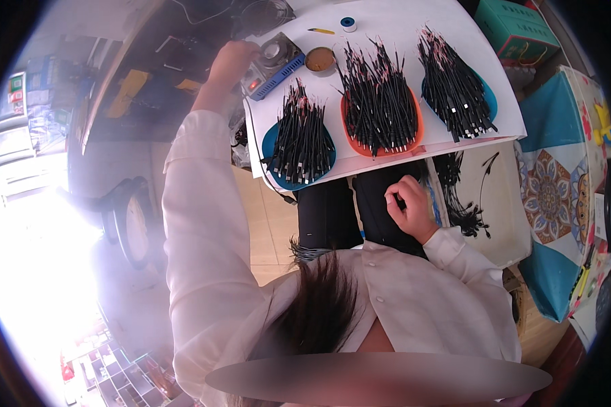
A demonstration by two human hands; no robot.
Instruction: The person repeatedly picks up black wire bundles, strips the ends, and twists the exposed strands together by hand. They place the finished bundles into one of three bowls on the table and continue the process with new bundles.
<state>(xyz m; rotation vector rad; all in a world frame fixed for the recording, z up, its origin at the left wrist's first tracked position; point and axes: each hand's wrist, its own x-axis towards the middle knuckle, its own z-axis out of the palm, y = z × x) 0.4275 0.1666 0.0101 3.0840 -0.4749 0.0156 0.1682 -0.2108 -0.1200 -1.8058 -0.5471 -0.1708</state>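
My left hand [234,62] reaches to the far left of the table, against the side of a small blue box-shaped heater [276,66] with a round metal top and a lit red switch. Its fingers are bent and largely hidden, so what they touch is unclear. My right hand [413,207] rests over my thigh below the table edge, fingers curled in, with nothing visible in them. Bundles of short black cables with bare reddish wire ends lie in a left blue tray [269,144], an orange tray [419,129] and a right blue tray [492,102].
Beside the heater stands a round tin [320,61] of brown paste. A wire spool [348,24] and a yellow pen-like tool [321,30] lie at the back of the white table [394,20]. More black cables [465,210] hang in a pale bin [509,217] on the right.
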